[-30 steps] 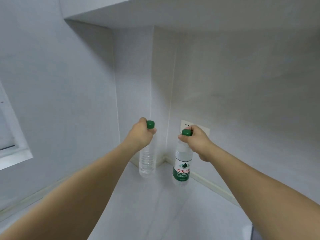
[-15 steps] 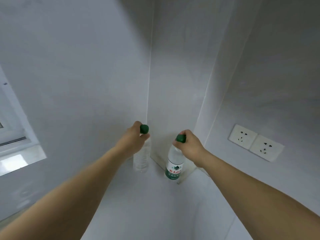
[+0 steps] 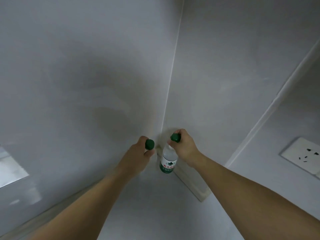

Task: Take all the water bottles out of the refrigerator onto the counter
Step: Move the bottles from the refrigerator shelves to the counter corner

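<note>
Two clear water bottles with green caps are held upright over the far corner of the pale counter (image 3: 155, 201). My left hand (image 3: 136, 155) grips the neck of the left bottle (image 3: 150, 144); only its cap shows, the body is hidden behind the hand. My right hand (image 3: 183, 146) grips the neck of the right bottle (image 3: 168, 161), whose green and red label faces me. Its base is at or just above the counter; contact cannot be told. The refrigerator is out of view.
Grey walls meet in a corner (image 3: 166, 118) right behind the bottles. A low white ledge (image 3: 194, 184) runs along the right wall. A white wall socket (image 3: 304, 156) sits at the right, and a window sill (image 3: 12, 172) at the left edge.
Both hands carried the bottles deeper into the wall corner and lower toward the counter. The view swung right and tilted, so the sockets slid toward the right edge.
</note>
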`<action>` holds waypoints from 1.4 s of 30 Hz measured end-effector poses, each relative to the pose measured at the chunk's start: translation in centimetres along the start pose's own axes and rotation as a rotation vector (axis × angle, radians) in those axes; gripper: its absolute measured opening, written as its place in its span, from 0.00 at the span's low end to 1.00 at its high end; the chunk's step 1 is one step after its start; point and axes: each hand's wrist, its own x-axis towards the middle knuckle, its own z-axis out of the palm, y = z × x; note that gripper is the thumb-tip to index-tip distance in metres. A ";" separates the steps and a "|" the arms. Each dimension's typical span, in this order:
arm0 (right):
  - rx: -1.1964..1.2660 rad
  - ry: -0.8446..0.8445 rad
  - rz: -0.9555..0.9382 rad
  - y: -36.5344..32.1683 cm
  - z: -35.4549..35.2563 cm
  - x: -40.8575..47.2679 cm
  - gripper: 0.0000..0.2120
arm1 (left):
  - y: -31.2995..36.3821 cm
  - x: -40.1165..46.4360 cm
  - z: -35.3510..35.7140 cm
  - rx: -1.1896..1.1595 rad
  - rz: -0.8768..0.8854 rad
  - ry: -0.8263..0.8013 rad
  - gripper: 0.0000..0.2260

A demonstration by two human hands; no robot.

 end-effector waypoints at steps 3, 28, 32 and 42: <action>-0.011 0.005 -0.018 0.7 1.4 2.5 0.11 | -1.2 1.4 1.4 -0.018 0.006 -0.005 0.12; -0.254 -0.151 -0.048 1.9 -1.2 -1.4 0.27 | 0.7 2.4 0.7 0.244 0.033 0.065 0.26; -0.334 -0.164 -0.052 0.8 -5.0 -7.4 0.28 | 5.2 -0.9 0.0 0.433 0.250 0.052 0.24; -0.484 0.067 0.126 3.2 -18.7 -22.0 0.30 | 18.9 -8.4 5.0 0.532 0.684 -0.113 0.25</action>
